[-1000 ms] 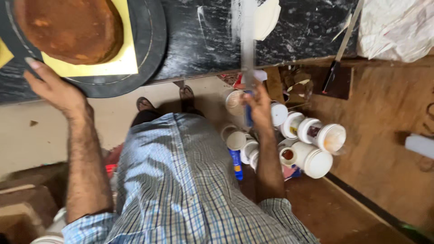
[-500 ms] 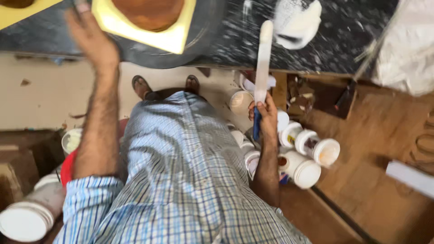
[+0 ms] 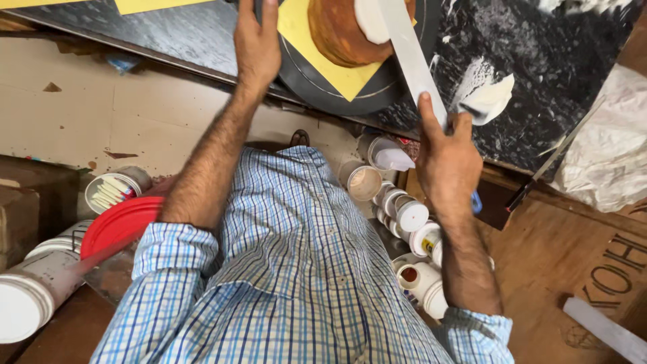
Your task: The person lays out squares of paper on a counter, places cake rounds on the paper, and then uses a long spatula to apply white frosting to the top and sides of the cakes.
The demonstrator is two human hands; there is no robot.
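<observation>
A round brown cake (image 3: 340, 30) sits on a yellow square board (image 3: 303, 34) atop a dark turntable (image 3: 350, 98) on the black marble counter (image 3: 539, 61). My right hand (image 3: 445, 158) grips a long white-coated palette knife (image 3: 411, 54) whose blade lies across the cake, over a patch of white cream. My left hand (image 3: 257, 44) rests flat on the turntable's left rim, fingers spread. A dollop of white cream (image 3: 488, 98) lies on the counter just right of the knife.
Several white jars and tubs (image 3: 404, 216) stand on a shelf below the counter. A red lid (image 3: 121, 222) and white containers (image 3: 34, 296) are at lower left. A crumpled white plastic bag (image 3: 606, 155) and a thin knife (image 3: 546, 165) lie to the right.
The view swung so the cake now sits top centre. My right hand brought the knife from upright down onto the cake. My left hand stayed on the turntable's rim.
</observation>
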